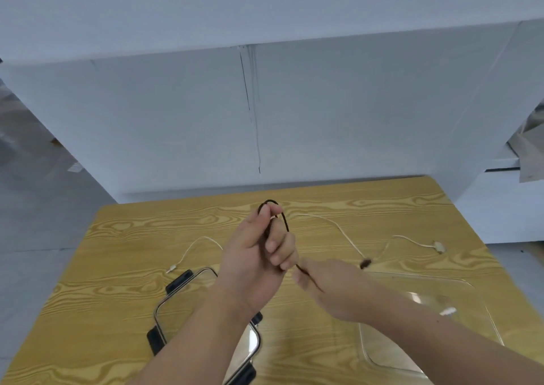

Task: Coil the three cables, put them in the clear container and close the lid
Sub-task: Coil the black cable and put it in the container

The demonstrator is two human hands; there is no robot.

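My left hand [259,255] is raised over the table, fingers closed around a loop of the black cable [284,218] that arcs above its fingertips. My right hand [329,284] pinches the same black cable just below and to the right of the left hand. A white cable [338,225] lies on the table behind the hands, ending at a dark plug [366,263]. Another white cable [194,245] lies at the left. A third white lead with a wide connector [438,246] lies at the right. The clear container [477,302] stands at the right, under my right forearm. Its lid [164,302], with black clips, lies at the left.
The wooden table [117,267] ends against a white wall panel [294,120] at the back. Grey floor shows past the table's left edge. A small white plug end [447,311] shows at the container beside my right forearm.
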